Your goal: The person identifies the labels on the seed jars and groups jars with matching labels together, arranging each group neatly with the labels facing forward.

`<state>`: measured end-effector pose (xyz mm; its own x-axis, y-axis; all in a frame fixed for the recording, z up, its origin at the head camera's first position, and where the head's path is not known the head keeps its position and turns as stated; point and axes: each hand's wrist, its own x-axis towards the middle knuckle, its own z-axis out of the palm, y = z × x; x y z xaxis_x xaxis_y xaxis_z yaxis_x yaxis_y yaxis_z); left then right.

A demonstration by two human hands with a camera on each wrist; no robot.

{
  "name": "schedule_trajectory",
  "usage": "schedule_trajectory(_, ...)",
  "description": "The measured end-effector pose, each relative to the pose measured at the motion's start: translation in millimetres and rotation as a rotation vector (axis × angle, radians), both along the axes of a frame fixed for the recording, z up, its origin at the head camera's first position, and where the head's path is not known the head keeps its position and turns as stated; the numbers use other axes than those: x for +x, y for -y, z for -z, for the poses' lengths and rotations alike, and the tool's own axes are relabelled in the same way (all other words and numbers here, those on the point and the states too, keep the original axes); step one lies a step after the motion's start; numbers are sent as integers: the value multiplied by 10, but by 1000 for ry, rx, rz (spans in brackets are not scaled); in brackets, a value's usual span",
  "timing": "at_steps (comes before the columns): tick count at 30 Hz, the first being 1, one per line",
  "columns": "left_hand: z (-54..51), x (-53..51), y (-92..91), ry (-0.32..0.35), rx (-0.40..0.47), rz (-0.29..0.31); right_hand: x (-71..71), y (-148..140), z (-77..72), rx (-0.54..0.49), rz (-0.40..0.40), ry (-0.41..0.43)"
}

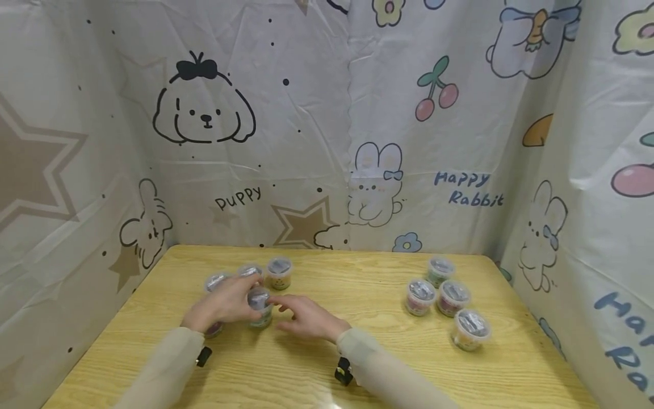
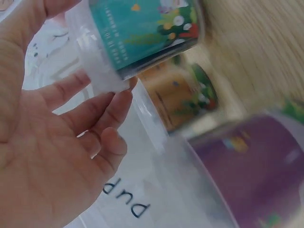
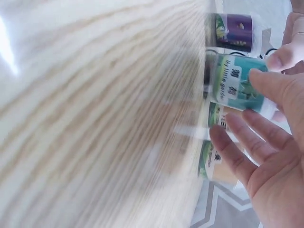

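A small tub with a teal label (image 1: 261,317) and a clear lid stands at the left of the table. My left hand (image 1: 227,301) holds it around the lid, thumb on the near side and fingers behind. From the right, my right hand (image 1: 309,319) reaches in with loosely extended fingers, a fingertip at the tub's lid. The right wrist view shows a digit of the right hand (image 3: 280,156) over the teal label (image 3: 240,83). Close by stand a purple tub (image 2: 256,166), partly hidden below the left hand in the head view, and orange tubs (image 1: 279,274).
More lidded tubs (image 1: 217,279) stand behind the left hand, partly covered. Several others, among them a pink one (image 1: 420,297) and an orange one (image 1: 470,330), are grouped at the right of the wooden table (image 1: 352,295). Printed cloth (image 1: 306,113) hangs behind and at both sides.
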<state>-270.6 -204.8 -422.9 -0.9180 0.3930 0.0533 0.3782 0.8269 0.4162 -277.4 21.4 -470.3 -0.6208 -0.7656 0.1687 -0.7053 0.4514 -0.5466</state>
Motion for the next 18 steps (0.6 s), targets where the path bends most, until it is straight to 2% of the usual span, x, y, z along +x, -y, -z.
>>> schedule_trajectory(3, -18, 0, -110, -37, 1, 1, -9, -69, -6, -50, 50, -1)
schedule_trajectory(9, -70, -21, -370, -99, 15, -38, -32, -219, -15, -197, 153, -23)
schedule_trajectory(13, -86, -52, -527, -104, 60, -52, -22, -318, -30, -266, 208, -61)
schedule_trajectory(18, -106, -71, -700, -118, 114, -68, 0, -425, -73, -302, 292, -137)
